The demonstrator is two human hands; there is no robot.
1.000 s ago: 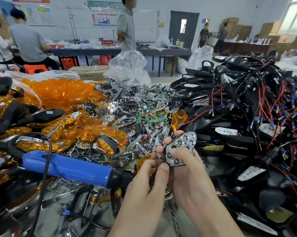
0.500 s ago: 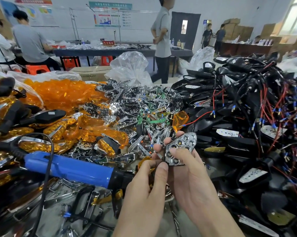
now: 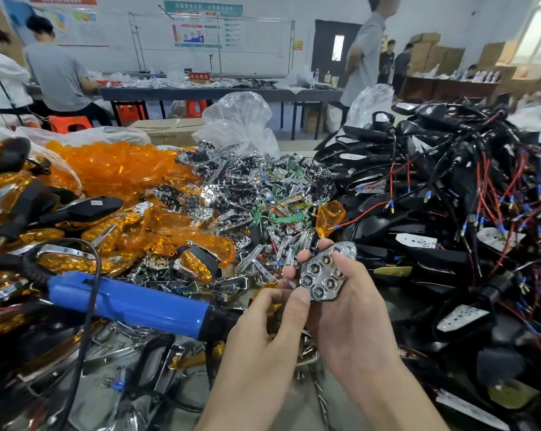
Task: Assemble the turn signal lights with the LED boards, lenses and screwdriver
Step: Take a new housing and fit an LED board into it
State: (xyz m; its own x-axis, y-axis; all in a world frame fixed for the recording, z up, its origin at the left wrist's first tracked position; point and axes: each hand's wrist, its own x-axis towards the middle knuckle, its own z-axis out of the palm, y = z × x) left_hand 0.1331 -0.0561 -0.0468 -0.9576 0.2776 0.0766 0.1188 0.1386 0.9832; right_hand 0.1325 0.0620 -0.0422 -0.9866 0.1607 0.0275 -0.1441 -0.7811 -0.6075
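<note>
- Turn signal assembly is at an early step for this unit, as I judge it: I hold a chrome reflector plate point(image 3: 323, 275) with round cups, and small LEDs seem to show in those cups, so a board may already sit behind it, though I cannot tell for sure.
- Both hands are together in front of me, near the middle of the scene. My right hand point(image 3: 350, 309) cradles the plate from behind and clamps it with the thumb across its right edge; my left hand point(image 3: 263, 340) pinches the plate's lower left corner between thumb and fingertip.
- No lens is on this piece yet, and no black housing is in my hands, so fitting, closing and screwing are all left for it.
- Orange lenses point(image 3: 116, 169) lie heaped at the far left, with one loose lens point(image 3: 328, 216) just beyond my fingers.
- Loose chrome plates and green boards point(image 3: 250, 194) fill the middle pile, near my hands.
- Black housings with red and black wires point(image 3: 449, 197) are stacked along the right, several showing bare white boards, so they look unfinished.
- Blue electric screwdriver point(image 3: 132, 303) lies untouched at the near left, its tip pointing toward my left hand.
- Lights with orange lenses already on point(image 3: 197, 265) lie at the left, which suggests finished units go there, but many parts remain.
</note>
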